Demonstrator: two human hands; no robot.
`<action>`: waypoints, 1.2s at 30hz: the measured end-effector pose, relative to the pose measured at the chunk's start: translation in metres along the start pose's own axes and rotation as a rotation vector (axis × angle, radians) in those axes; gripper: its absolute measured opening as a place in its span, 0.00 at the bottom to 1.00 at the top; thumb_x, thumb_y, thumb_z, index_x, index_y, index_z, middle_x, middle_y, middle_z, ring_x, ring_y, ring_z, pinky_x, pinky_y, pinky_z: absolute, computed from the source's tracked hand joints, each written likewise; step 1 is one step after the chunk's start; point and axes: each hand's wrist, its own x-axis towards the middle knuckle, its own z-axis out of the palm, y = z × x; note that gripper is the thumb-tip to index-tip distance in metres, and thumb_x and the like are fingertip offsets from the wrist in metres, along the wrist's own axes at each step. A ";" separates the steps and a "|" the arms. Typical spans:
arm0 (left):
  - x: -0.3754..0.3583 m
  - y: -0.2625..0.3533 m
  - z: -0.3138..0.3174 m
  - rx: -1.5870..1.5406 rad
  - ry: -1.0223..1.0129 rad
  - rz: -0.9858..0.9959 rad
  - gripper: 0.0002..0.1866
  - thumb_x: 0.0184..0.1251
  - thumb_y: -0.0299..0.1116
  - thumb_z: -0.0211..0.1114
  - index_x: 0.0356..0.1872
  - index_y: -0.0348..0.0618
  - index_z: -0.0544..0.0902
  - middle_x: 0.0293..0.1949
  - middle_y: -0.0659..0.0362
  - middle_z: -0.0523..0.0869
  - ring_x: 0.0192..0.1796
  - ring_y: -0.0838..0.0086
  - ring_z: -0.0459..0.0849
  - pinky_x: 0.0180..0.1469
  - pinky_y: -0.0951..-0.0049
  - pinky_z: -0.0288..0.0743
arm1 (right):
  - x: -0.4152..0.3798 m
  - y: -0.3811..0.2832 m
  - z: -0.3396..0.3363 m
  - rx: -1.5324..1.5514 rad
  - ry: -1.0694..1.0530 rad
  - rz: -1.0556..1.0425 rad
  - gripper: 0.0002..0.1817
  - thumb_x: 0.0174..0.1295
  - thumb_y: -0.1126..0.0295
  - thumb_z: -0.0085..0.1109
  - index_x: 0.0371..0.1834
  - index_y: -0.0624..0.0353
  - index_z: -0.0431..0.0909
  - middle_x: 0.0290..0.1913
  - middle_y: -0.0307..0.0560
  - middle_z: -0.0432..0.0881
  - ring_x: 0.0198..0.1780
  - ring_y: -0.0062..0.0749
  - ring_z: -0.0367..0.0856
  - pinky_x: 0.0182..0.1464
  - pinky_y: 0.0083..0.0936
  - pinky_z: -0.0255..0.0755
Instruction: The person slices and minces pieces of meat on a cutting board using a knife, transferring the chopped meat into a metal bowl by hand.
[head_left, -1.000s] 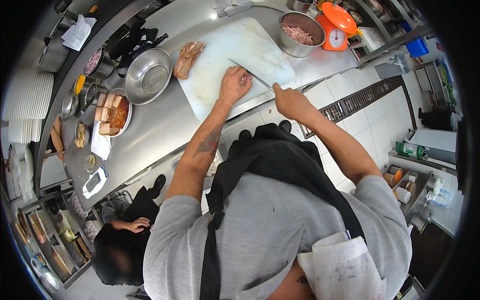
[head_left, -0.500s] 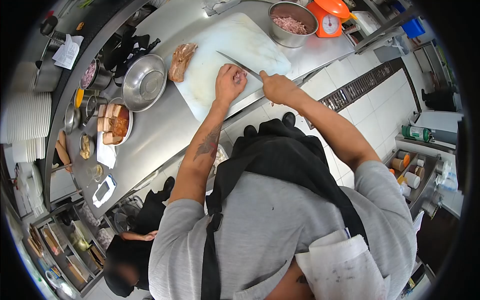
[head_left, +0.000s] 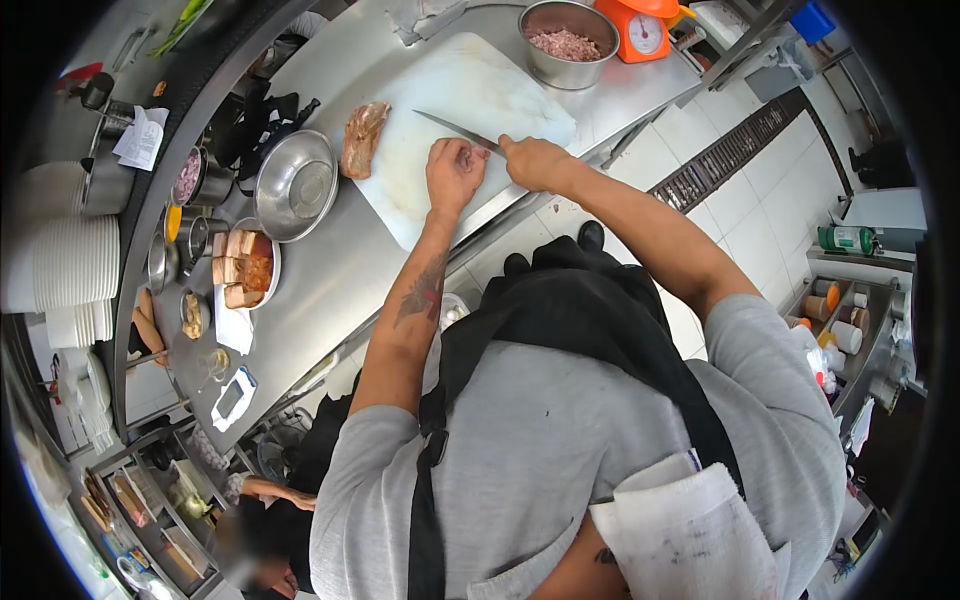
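Note:
My right hand [head_left: 535, 163] is closed around the handle of a long kitchen knife [head_left: 450, 125], its blade reaching left over the white cutting board [head_left: 500, 90]. Near the board's front edge, my left hand [head_left: 456, 175] has its fingers curled over a small piece of pinkish meat [head_left: 476, 157], right beside the blade. Part of that piece is hidden under the fingers. A larger browned slab of meat [head_left: 364, 140] lies at the board's left edge, away from both hands.
Behind the board stand a steel bowl of chopped meat [head_left: 568, 45] and an orange scale [head_left: 640, 30]. To the left are a steel colander [head_left: 297, 187], a dish of meat blocks [head_left: 248, 265] and a phone [head_left: 233, 400] on the steel counter. Another person's hand [head_left: 290, 497] shows at lower left.
The knife and both hands hold nearly the same pose over the board. The view has shifted slightly, and the other person at lower left has moved.

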 end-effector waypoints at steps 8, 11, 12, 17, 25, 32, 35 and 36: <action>0.004 -0.004 -0.001 0.091 -0.122 0.138 0.05 0.58 0.27 0.73 0.34 0.41 0.86 0.34 0.54 0.86 0.44 0.54 0.84 0.49 0.57 0.81 | -0.007 -0.003 0.026 -0.032 0.002 0.040 0.17 0.72 0.73 0.49 0.61 0.69 0.74 0.45 0.72 0.89 0.50 0.61 0.92 0.52 0.53 0.85; 0.009 -0.004 -0.004 0.073 -0.113 0.166 0.05 0.58 0.27 0.73 0.34 0.41 0.86 0.34 0.53 0.86 0.45 0.54 0.84 0.50 0.58 0.81 | 0.015 -0.013 0.009 0.011 -0.009 0.031 0.21 0.76 0.67 0.48 0.67 0.66 0.73 0.50 0.70 0.89 0.53 0.60 0.91 0.55 0.52 0.84; 0.002 -0.003 -0.005 0.049 -0.114 0.174 0.05 0.58 0.27 0.73 0.34 0.41 0.86 0.34 0.53 0.87 0.45 0.54 0.84 0.50 0.58 0.81 | 0.016 -0.015 0.007 0.050 -0.019 0.022 0.22 0.77 0.65 0.48 0.69 0.65 0.72 0.51 0.69 0.89 0.54 0.60 0.91 0.56 0.51 0.83; -0.003 -0.005 -0.003 0.022 0.055 0.025 0.06 0.57 0.28 0.73 0.33 0.40 0.86 0.36 0.54 0.87 0.46 0.56 0.84 0.50 0.57 0.81 | -0.002 -0.038 -0.036 0.022 -0.145 0.085 0.25 0.81 0.62 0.44 0.75 0.64 0.70 0.51 0.67 0.90 0.53 0.58 0.91 0.57 0.51 0.83; 0.001 -0.011 -0.005 0.127 -0.091 0.163 0.06 0.58 0.28 0.74 0.36 0.41 0.88 0.37 0.53 0.88 0.45 0.57 0.86 0.50 0.59 0.81 | 0.028 -0.005 0.039 0.045 0.084 -0.022 0.23 0.78 0.65 0.50 0.71 0.66 0.72 0.46 0.68 0.91 0.42 0.59 0.93 0.47 0.47 0.87; -0.005 0.000 -0.013 0.034 0.013 0.038 0.06 0.58 0.27 0.73 0.37 0.42 0.87 0.37 0.53 0.87 0.44 0.57 0.85 0.49 0.60 0.82 | 0.020 -0.039 -0.021 0.137 -0.175 0.135 0.24 0.77 0.62 0.53 0.69 0.67 0.72 0.44 0.66 0.91 0.36 0.55 0.93 0.43 0.45 0.88; -0.010 -0.009 -0.013 0.079 -0.082 0.119 0.06 0.58 0.26 0.72 0.37 0.42 0.86 0.36 0.54 0.86 0.44 0.57 0.86 0.49 0.59 0.82 | -0.014 -0.060 -0.052 0.126 -0.257 0.208 0.30 0.78 0.61 0.51 0.77 0.68 0.66 0.42 0.65 0.91 0.34 0.53 0.93 0.41 0.44 0.88; -0.009 -0.011 -0.012 0.059 -0.092 0.116 0.06 0.58 0.26 0.72 0.36 0.41 0.86 0.36 0.55 0.86 0.44 0.57 0.85 0.49 0.59 0.81 | -0.014 -0.059 -0.046 0.117 -0.263 0.204 0.30 0.78 0.61 0.51 0.77 0.68 0.66 0.42 0.65 0.91 0.34 0.53 0.93 0.41 0.44 0.88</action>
